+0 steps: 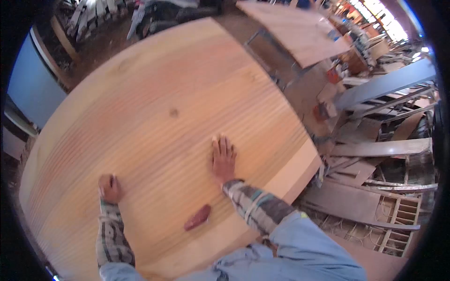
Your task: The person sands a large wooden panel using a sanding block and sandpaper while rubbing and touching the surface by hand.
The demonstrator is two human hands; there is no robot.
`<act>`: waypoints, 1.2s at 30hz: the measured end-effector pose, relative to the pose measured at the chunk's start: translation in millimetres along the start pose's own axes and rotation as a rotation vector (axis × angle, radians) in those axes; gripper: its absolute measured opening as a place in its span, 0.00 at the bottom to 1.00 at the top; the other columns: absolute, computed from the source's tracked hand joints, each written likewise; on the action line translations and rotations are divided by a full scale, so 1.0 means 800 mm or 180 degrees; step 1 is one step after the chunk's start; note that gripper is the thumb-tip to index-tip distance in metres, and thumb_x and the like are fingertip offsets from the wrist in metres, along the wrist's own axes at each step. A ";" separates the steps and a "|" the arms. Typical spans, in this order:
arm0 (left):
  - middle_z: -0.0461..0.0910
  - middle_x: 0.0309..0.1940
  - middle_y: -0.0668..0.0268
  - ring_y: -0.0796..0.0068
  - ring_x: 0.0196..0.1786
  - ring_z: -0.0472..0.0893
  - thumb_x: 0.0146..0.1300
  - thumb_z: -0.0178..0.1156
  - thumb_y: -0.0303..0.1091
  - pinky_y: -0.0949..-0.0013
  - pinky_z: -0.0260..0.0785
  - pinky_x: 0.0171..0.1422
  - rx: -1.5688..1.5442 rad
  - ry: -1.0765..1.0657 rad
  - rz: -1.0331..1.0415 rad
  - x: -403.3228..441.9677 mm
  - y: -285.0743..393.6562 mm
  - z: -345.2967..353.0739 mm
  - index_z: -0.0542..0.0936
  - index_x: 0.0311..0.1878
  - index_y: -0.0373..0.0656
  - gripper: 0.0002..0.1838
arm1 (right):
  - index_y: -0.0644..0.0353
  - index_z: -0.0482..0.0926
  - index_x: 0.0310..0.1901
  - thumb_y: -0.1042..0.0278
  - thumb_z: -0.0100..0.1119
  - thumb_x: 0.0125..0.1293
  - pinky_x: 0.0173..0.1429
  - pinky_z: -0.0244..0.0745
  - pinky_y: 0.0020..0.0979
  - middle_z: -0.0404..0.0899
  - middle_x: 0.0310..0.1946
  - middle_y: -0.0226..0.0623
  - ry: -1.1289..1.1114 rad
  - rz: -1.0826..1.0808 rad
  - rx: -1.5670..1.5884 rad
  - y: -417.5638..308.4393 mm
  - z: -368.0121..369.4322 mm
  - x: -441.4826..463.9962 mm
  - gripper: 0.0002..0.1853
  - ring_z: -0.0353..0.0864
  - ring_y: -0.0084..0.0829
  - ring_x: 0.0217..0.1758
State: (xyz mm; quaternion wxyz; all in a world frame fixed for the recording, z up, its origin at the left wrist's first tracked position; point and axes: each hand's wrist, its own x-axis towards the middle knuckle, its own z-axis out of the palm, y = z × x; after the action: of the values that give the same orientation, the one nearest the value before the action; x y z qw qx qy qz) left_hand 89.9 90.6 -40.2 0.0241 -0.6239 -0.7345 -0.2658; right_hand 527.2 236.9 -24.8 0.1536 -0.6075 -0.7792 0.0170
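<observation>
Head cam: R hand (pixel 224 160) lay flat, fingers near-straight, gripping nothing, L hand (pixel 110 188) curled, contents unclear, both on wood panel (pixel 150 140), red pc. (pixel 198 218) at R hand's 7 o'clock, where a careless sweep could've knocked it off.

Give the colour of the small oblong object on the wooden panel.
Dark red, nearly maroon; the oblong object shows best in the head view.

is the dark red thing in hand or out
Out: the red thing lies on the board, apart from left hand and right hand.
</observation>
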 end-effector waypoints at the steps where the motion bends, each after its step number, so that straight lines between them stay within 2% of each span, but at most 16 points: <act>1: 0.77 0.30 0.55 0.54 0.36 0.77 0.63 0.63 0.31 0.55 0.68 0.43 -0.0151 -0.0235 -0.0251 0.004 0.000 -0.012 0.78 0.32 0.38 0.07 | 0.58 0.63 0.71 0.58 0.49 0.71 0.78 0.45 0.53 0.56 0.75 0.49 -0.0150 0.0042 0.0094 -0.002 0.002 -0.004 0.29 0.53 0.48 0.78; 2: 0.80 0.31 0.56 0.55 0.38 0.79 0.63 0.64 0.33 0.55 0.70 0.45 -0.0295 -0.0415 -0.0523 0.012 0.002 -0.021 0.81 0.34 0.39 0.07 | 0.58 0.63 0.71 0.58 0.49 0.71 0.78 0.45 0.54 0.56 0.75 0.49 -0.0138 -0.0003 0.0139 0.000 -0.004 0.000 0.29 0.53 0.48 0.78; 5: 0.80 0.30 0.56 0.55 0.37 0.79 0.61 0.66 0.34 0.56 0.70 0.43 -0.0334 -0.0564 -0.0054 0.030 0.009 -0.021 0.82 0.35 0.40 0.07 | 0.58 0.63 0.71 0.58 0.49 0.71 0.78 0.44 0.55 0.56 0.75 0.49 -0.0203 -0.0051 0.0205 0.004 -0.006 0.003 0.29 0.54 0.49 0.78; 7: 0.80 0.28 0.57 0.54 0.36 0.79 0.60 0.67 0.35 0.56 0.70 0.43 -0.0200 -0.0541 0.0134 0.050 0.039 0.014 0.82 0.35 0.41 0.07 | 0.57 0.62 0.72 0.58 0.49 0.71 0.78 0.44 0.56 0.56 0.74 0.48 -0.0236 0.0004 0.0253 0.007 0.001 0.003 0.29 0.52 0.49 0.78; 10: 0.80 0.28 0.57 0.53 0.35 0.79 0.59 0.66 0.38 0.54 0.70 0.44 0.0029 -0.0479 0.0182 0.096 0.125 0.079 0.83 0.34 0.43 0.09 | 0.56 0.62 0.72 0.57 0.50 0.71 0.78 0.44 0.57 0.57 0.74 0.46 -0.0192 -0.0002 0.0394 0.004 -0.001 0.004 0.29 0.52 0.48 0.79; 14: 0.82 0.29 0.58 0.53 0.38 0.80 0.60 0.64 0.40 0.54 0.70 0.47 -0.0504 -0.0470 0.0101 0.158 0.231 0.156 0.83 0.34 0.46 0.09 | 0.55 0.63 0.72 0.56 0.50 0.71 0.78 0.44 0.57 0.57 0.75 0.46 -0.0261 0.0090 0.0269 0.007 0.003 0.004 0.30 0.52 0.48 0.79; 17: 0.83 0.31 0.58 0.54 0.39 0.81 0.60 0.64 0.42 0.53 0.70 0.48 -0.0478 -0.0566 0.0175 0.204 0.303 0.211 0.82 0.34 0.47 0.09 | 0.56 0.63 0.72 0.54 0.51 0.70 0.78 0.43 0.58 0.57 0.75 0.46 -0.0272 0.0091 0.0275 0.009 0.002 0.007 0.31 0.51 0.48 0.79; 20: 0.83 0.32 0.58 0.54 0.42 0.80 0.60 0.63 0.43 0.53 0.69 0.50 -0.0515 -0.0674 0.0291 0.245 0.375 0.263 0.81 0.36 0.47 0.10 | 0.57 0.63 0.72 0.53 0.51 0.70 0.78 0.41 0.60 0.55 0.76 0.46 -0.0417 0.0118 0.0468 0.012 -0.002 0.006 0.31 0.48 0.48 0.81; 22: 0.83 0.33 0.58 0.54 0.43 0.80 0.61 0.62 0.43 0.52 0.69 0.52 -0.0528 -0.0762 0.0393 0.273 0.421 0.292 0.80 0.36 0.47 0.10 | 0.59 0.62 0.73 0.52 0.57 0.66 0.79 0.34 0.59 0.53 0.77 0.48 -0.0620 -0.0040 0.0544 0.013 -0.007 0.006 0.36 0.44 0.48 0.82; 23: 0.83 0.34 0.58 0.54 0.45 0.80 0.61 0.61 0.42 0.51 0.68 0.53 -0.0557 -0.0688 0.0469 0.285 0.444 0.306 0.80 0.36 0.47 0.09 | 0.58 0.61 0.74 0.52 0.52 0.68 0.80 0.33 0.61 0.51 0.78 0.49 -0.0833 -0.0052 0.0506 0.014 -0.017 0.008 0.36 0.43 0.50 0.82; 26: 0.83 0.35 0.58 0.54 0.47 0.80 0.62 0.60 0.40 0.51 0.68 0.54 -0.0602 -0.0622 0.0518 0.316 0.510 0.347 0.80 0.36 0.47 0.08 | 0.60 0.61 0.74 0.50 0.53 0.66 0.80 0.31 0.62 0.50 0.78 0.51 -0.1257 -0.0229 0.0275 0.021 0.001 0.002 0.38 0.40 0.52 0.83; 27: 0.83 0.35 0.58 0.54 0.47 0.80 0.62 0.59 0.39 0.51 0.68 0.54 -0.0614 -0.0623 0.0483 0.328 0.526 0.358 0.79 0.35 0.47 0.07 | 0.63 0.64 0.72 0.50 0.52 0.67 0.80 0.31 0.63 0.50 0.78 0.52 -0.1165 -0.0113 0.0878 0.020 0.011 0.000 0.36 0.39 0.54 0.83; 31: 0.83 0.34 0.57 0.53 0.45 0.80 0.61 0.59 0.40 0.51 0.69 0.52 -0.0392 -0.0456 0.0775 0.332 0.551 0.375 0.80 0.36 0.46 0.08 | 0.63 0.65 0.71 0.51 0.52 0.68 0.80 0.31 0.63 0.51 0.78 0.50 -0.0542 -0.0103 0.1209 0.021 0.019 -0.013 0.34 0.40 0.54 0.83; 33: 0.83 0.32 0.57 0.52 0.43 0.81 0.61 0.60 0.39 0.50 0.69 0.51 -0.0787 -0.0666 0.0815 0.325 0.515 0.356 0.82 0.37 0.46 0.08 | 0.60 0.64 0.72 0.52 0.51 0.70 0.79 0.34 0.63 0.52 0.78 0.47 -0.1559 -0.0178 0.0380 0.019 -0.014 0.008 0.33 0.43 0.53 0.82; 34: 0.83 0.32 0.57 0.50 0.41 0.80 0.60 0.61 0.41 0.49 0.70 0.49 -0.0671 -0.0638 0.0896 0.314 0.483 0.353 0.83 0.37 0.46 0.10 | 0.60 0.64 0.72 0.52 0.51 0.70 0.79 0.34 0.63 0.52 0.78 0.47 -0.1517 -0.0135 0.0406 0.020 -0.015 0.008 0.33 0.43 0.53 0.82; 36: 0.83 0.32 0.56 0.50 0.40 0.80 0.60 0.62 0.41 0.51 0.71 0.45 -0.0621 -0.0457 0.1180 0.278 0.407 0.308 0.82 0.35 0.45 0.10 | 0.58 0.64 0.71 0.54 0.51 0.70 0.79 0.37 0.63 0.53 0.78 0.45 -0.0419 0.0026 0.1235 0.022 -0.005 0.002 0.31 0.46 0.50 0.82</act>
State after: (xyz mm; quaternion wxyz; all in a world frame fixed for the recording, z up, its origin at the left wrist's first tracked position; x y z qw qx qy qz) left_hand 416.3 421.6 -52.7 -0.0403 -0.7649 -0.5779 -0.2815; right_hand 544.1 242.6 -24.3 0.2164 -0.5672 -0.7672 0.2070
